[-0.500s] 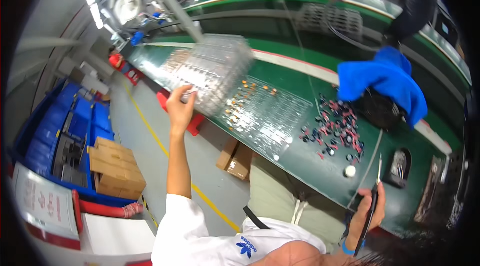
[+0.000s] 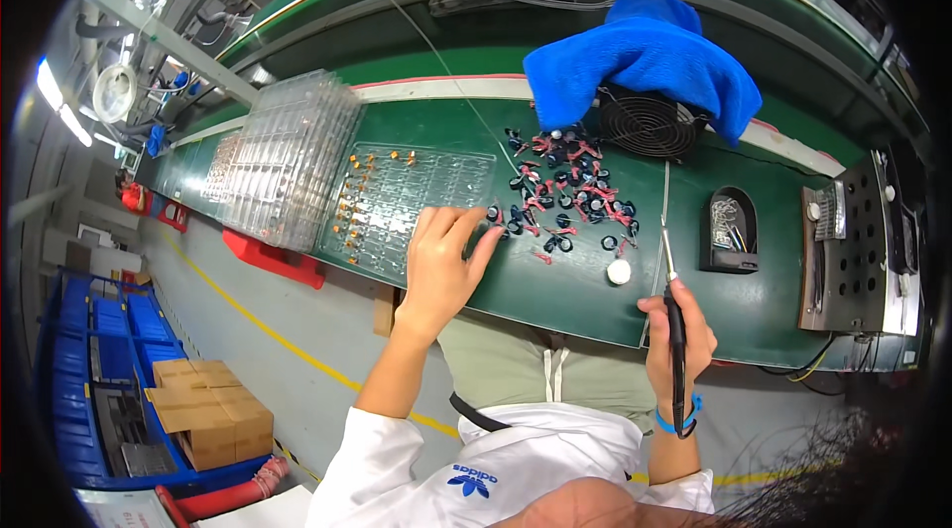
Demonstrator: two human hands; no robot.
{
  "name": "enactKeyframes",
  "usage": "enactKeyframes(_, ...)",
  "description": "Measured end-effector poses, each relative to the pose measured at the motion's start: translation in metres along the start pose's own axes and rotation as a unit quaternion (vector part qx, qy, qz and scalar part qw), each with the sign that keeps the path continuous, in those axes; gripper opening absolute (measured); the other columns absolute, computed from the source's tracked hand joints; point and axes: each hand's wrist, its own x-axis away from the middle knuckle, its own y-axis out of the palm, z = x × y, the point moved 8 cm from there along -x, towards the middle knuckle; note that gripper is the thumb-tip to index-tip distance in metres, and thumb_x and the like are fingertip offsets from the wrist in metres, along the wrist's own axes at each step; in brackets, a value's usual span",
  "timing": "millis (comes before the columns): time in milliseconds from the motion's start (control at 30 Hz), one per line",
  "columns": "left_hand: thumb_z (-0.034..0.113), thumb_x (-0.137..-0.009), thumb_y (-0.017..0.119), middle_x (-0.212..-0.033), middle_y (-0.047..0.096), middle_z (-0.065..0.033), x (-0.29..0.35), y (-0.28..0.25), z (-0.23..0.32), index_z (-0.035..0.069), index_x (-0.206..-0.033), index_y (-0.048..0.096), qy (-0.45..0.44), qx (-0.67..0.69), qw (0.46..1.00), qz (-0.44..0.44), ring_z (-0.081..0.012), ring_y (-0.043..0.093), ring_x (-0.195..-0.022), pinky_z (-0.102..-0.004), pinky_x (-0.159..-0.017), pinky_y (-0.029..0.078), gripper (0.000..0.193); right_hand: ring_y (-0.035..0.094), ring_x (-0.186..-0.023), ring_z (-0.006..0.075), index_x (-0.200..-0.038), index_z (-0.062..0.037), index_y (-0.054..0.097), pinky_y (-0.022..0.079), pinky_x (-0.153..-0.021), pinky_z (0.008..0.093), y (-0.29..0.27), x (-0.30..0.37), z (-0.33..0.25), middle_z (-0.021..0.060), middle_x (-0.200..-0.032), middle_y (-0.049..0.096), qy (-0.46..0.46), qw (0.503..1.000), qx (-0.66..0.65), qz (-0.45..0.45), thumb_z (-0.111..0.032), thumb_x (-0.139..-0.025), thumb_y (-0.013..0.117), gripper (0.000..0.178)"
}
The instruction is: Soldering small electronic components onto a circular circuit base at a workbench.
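Black-handled soldering iron [image 2: 678, 345] is gripped in the right hand [image 2: 698, 335], tip toward 12 o'clock. Left hand [image 2: 438, 265]: thumb and index slightly apart at a small dark part [image 2: 494, 215], 9 o'clock edge of the red-and-black parts pile [image 2: 567, 193] on the tabletop [image 2: 565, 302]; pinching or just touching, can't tell. Half a second ago it was at the clear tray stack [image 2: 283, 156]; now at that stack's 4 o'clock.
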Motion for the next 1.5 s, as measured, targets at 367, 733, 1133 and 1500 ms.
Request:
enactKeyframes(367,-0.007,-0.097,0.067,-0.102,0.071,-0.0118,0.023,0.020,0.004,-0.006,-0.107,0.068,-0.143,0.426,0.892,-0.056,-0.0157,0.068,-0.091,-0.0278,-0.083,0.055,0.011,0.074,-0.069,0.0248,-0.131,0.0084,0.059,0.058,-0.067,0.0327,-0.002,-0.009,-0.008,0.0154,-0.084,0.077,-0.041,0.999,-0.019,-0.010,-0.001,-0.095,0.070,0.039)
enactKeyframes(733,0.000,-0.097,0.070,-0.089,0.066,-0.0028,0.001,0.102,0.076,-0.004,-0.102,0.067,-0.115,0.421,0.863,-0.253,-0.0055,0.058,-0.077,-0.0212,-0.067,0.048,0.007,0.067,-0.068,0.0216,-0.118,-0.0003,0.058,0.054,-0.065,0.0311,0.012,-0.019,-0.014,0.0178,-0.110,0.078,-0.077,0.994,0.049,-0.056,0.002,-0.097,0.064,0.022)
enactKeyframes(1133,-0.001,-0.088,0.076,-0.091,0.073,-0.0109,-0.007,0.041,0.057,-0.001,-0.107,0.073,-0.033,0.316,0.945,-0.079,-0.0134,0.068,-0.073,-0.0265,-0.066,0.054,0.020,0.065,-0.074,0.0301,-0.108,0.0005,0.065,0.055,-0.069,0.0368,0.026,-0.016,-0.022,0.0181,-0.118,0.076,-0.107,0.976,0.161,-0.101,0.011,-0.083,0.070,0.028)
enactKeyframes(1500,0.008,-0.093,0.072,-0.104,0.073,-0.0172,-0.057,-0.017,-0.130,0.003,-0.116,0.074,0.005,-0.118,0.993,0.012,-0.0342,0.070,-0.098,-0.0423,-0.082,0.057,0.023,0.065,-0.074,0.0273,-0.118,0.0049,0.063,0.054,-0.069,0.0350,0.018,-0.017,-0.022,0.0181,-0.118,0.075,-0.107,0.989,0.081,-0.054,0.012,-0.087,0.068,0.032)
